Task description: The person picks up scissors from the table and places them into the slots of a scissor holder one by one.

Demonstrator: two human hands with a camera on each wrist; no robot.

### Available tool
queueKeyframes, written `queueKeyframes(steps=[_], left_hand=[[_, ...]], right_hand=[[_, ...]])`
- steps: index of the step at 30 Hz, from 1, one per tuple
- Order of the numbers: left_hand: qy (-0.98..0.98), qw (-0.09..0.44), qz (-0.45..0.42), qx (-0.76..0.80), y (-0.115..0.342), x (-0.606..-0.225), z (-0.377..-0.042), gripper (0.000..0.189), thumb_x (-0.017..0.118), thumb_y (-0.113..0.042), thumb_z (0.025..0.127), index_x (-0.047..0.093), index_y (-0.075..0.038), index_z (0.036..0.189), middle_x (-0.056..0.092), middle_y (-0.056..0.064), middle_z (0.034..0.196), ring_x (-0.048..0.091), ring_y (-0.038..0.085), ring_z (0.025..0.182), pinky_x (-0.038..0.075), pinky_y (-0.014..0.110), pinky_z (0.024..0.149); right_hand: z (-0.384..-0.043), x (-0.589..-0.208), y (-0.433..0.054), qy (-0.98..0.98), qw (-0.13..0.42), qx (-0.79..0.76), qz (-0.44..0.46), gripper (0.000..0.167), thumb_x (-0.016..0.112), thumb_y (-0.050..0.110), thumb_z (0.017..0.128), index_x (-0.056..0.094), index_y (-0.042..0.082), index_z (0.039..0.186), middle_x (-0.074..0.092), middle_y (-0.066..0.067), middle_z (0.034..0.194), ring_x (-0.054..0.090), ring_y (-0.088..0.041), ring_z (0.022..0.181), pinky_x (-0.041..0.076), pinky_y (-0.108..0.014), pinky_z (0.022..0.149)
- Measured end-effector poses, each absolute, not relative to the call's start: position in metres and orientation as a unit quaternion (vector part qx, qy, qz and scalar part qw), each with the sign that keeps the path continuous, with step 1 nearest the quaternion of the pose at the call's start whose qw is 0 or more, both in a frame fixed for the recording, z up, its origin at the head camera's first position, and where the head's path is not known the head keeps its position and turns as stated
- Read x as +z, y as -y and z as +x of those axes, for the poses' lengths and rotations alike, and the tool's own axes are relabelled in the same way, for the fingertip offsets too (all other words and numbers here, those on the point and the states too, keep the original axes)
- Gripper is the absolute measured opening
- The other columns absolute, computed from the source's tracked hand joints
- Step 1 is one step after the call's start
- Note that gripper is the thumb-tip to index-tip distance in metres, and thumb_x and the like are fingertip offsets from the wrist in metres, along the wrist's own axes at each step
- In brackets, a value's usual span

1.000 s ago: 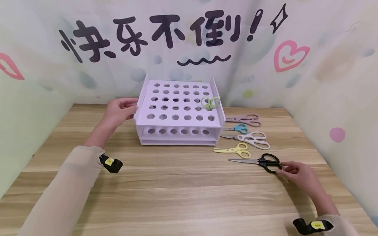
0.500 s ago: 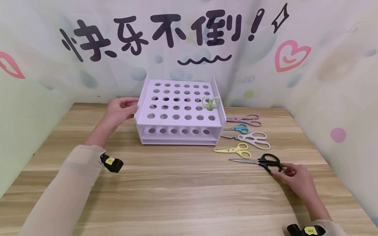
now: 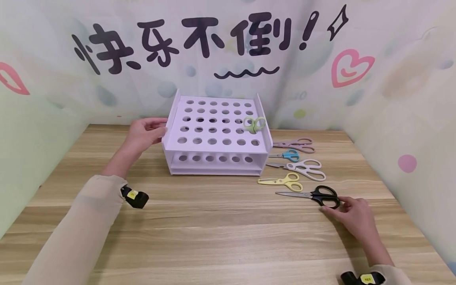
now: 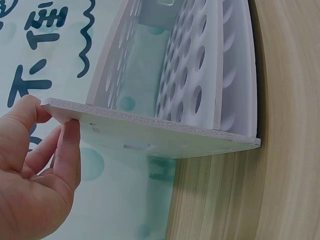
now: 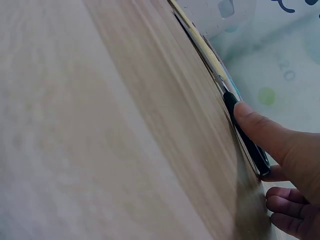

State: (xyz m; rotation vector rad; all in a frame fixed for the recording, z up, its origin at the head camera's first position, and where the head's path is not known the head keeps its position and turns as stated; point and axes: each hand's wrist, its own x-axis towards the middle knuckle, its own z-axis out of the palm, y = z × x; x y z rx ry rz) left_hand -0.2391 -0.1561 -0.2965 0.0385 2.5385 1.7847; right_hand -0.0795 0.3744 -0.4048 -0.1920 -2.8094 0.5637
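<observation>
A white rack (image 3: 219,148) with rows of round holes stands toward the back of the table. My left hand (image 3: 142,134) pinches the upper edge of its left side panel (image 4: 150,131), thumb on one face and fingers on the other. Green-handled scissors (image 3: 253,128) stand in a hole near the rack's right side, handles up. At the right, black-handled scissors (image 3: 315,194) lie flat, blades pointing left. My right hand (image 3: 356,218) pinches their lower handle loop between thumb (image 5: 260,124) and index finger; the finger is partly hidden behind the handle (image 5: 247,141).
Right of the rack lie mauve scissors (image 3: 297,145), blue scissors (image 3: 291,155), white scissors (image 3: 303,168) and yellow scissors (image 3: 281,181), in a column. A printed cloth wall (image 3: 303,95) rises behind the wooden table (image 3: 213,225).
My right hand has shifted left along the black scissors' handle, its thumb sliding to the loop's near-left side. The scissors stay in place. My left hand keeps its grip on the rack.
</observation>
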Motion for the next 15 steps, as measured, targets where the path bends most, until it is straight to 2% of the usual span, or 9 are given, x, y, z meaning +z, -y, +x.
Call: queueKeyframes(steps=[7, 15], left_hand=[[-0.817, 0.022, 0.010, 0.576, 0.1566, -0.2960, -0.2392, 0.042, 0.055, -0.013, 0.090, 0.050, -0.003, 0.130, 0.052, 0.008, 0.108, 0.053, 0.013, 0.091, 0.052, 0.018, 0.073], [-0.817, 0.016, 0.006, 0.576, 0.1570, -0.2961, -0.2398, 0.040, 0.055, -0.013, 0.090, 0.052, -0.003, 0.128, 0.051, 0.007, 0.104, 0.052, 0.012, 0.088, 0.053, 0.020, 0.073]], right_hand=[[-0.0790, -0.4089, -0.3699, 0.966, 0.166, 0.187, -0.065, 0.056, 0.081, 0.037, 0.065, 0.065, -0.009, 0.094, 0.053, -0.014, 0.077, 0.045, -0.028, 0.074, 0.033, -0.033, 0.056], [-0.0792, -0.4096, -0.3708, 0.965, 0.169, 0.189, -0.065, 0.061, 0.081, 0.038, 0.064, 0.065, -0.012, 0.095, 0.057, -0.019, 0.079, 0.050, -0.033, 0.076, 0.040, -0.042, 0.060]])
